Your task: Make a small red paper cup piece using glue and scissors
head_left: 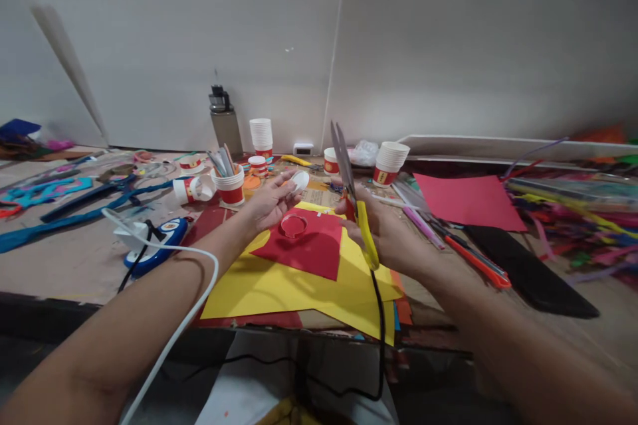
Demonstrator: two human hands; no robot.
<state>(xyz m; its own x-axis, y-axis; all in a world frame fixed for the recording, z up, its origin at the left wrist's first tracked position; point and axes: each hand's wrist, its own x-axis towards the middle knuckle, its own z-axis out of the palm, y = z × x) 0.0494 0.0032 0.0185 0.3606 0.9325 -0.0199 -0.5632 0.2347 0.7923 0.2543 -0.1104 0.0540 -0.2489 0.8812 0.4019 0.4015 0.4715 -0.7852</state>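
Observation:
My left hand [276, 202] pinches a small white disc [300, 181] above the work surface. In my right hand [379, 226] is a pair of scissors [367, 236] with yellow handles, its blades pointing up and slightly parted. Below and between the hands lies a red paper sheet [314, 255], with a round red ring [294, 226] resting on it. Yellow paper sheets [279, 289] are spread underneath. What the disc is made of cannot be told.
Left of my hands stand a paper cup with sticks [230, 187], a tipped cup [187, 190] and a blue power strip [162, 246]. Cup stacks [391, 163] and a bottle [226, 129] line the back. Rightward lie a red-handled cutter [478, 262] and a black phone-like slab [533, 272]. A white cable [212, 279] crosses my left forearm.

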